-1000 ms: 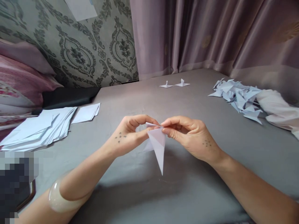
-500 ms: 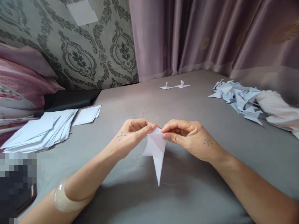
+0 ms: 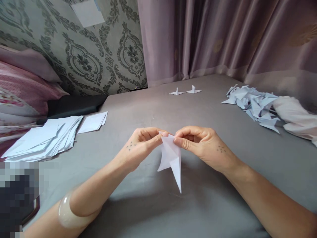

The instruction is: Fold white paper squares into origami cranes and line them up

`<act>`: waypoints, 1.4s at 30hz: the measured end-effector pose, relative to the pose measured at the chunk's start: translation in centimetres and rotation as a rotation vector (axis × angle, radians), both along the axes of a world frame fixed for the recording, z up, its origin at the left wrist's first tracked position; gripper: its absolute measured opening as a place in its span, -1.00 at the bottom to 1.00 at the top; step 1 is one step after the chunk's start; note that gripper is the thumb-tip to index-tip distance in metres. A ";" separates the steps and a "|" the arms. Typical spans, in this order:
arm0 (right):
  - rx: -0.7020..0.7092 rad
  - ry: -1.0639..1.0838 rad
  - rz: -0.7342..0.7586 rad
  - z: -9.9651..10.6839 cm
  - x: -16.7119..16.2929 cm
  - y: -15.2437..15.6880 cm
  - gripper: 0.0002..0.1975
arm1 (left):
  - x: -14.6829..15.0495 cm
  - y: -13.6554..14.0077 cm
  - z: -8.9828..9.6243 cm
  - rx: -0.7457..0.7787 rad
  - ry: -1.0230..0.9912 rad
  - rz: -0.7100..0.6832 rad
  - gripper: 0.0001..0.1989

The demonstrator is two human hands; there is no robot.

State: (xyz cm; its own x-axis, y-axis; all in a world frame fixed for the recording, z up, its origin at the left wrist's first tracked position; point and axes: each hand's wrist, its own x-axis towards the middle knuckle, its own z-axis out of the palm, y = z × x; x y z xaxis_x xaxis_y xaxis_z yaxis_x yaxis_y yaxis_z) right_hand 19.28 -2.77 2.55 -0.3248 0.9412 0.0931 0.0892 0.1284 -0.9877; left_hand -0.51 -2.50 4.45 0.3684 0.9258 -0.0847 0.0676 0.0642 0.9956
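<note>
Between my hands hangs a folded piece of white paper (image 3: pixel 170 148), held above the grey surface. One long narrow point of it hangs down, and a shorter wing-like flap sticks out to the left. My left hand (image 3: pixel 146 142) pinches its upper left edge between thumb and fingers. At the upper right corner, my right hand (image 3: pixel 195 140) grips it the same way. Part of the paper's top edge is hidden behind my fingertips. A clear bangle (image 3: pixel 68 213) circles my left forearm.
Stacked white paper sheets (image 3: pixel 47 138) lie at left, beside a smaller paper stack (image 3: pixel 92 122) and a black flat item (image 3: pixel 76 105). Two small folded paper pieces (image 3: pixel 193 90) stand at the back. A heap of folded papers (image 3: pixel 255 102) sits at right against pale cloth (image 3: pixel 294 114).
The paper has shifted slightly right, and its long point has swung to the right and a little up. Both hands keep their pinch on its top edge.
</note>
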 end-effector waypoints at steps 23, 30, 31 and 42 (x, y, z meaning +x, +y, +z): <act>0.017 0.116 -0.151 0.0 -0.3 -0.2 -0.68 | -0.8 0.1 0.7 0.062 0.066 0.018 -0.81; 0.010 0.081 -0.106 0.0 -0.1 -0.2 -0.73 | -1.1 0.3 0.9 0.115 0.088 -0.090 -0.76; 0.007 0.074 -0.100 -0.1 -0.1 -0.2 -0.74 | -1.0 0.2 0.9 0.114 0.099 -0.086 -0.76; -0.041 0.076 -0.035 -0.5 -0.1 0.0 -0.74 | -0.6 0.3 0.5 0.040 0.134 0.031 -0.81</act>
State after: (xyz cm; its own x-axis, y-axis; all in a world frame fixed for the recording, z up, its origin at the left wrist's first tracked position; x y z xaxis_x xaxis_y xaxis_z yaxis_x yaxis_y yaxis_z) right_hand 19.15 -2.78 2.03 -0.2847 0.9555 0.0775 0.0177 0.0861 -0.9961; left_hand -1.07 -2.20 4.90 0.3272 0.9403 -0.0941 0.1990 0.0288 0.9796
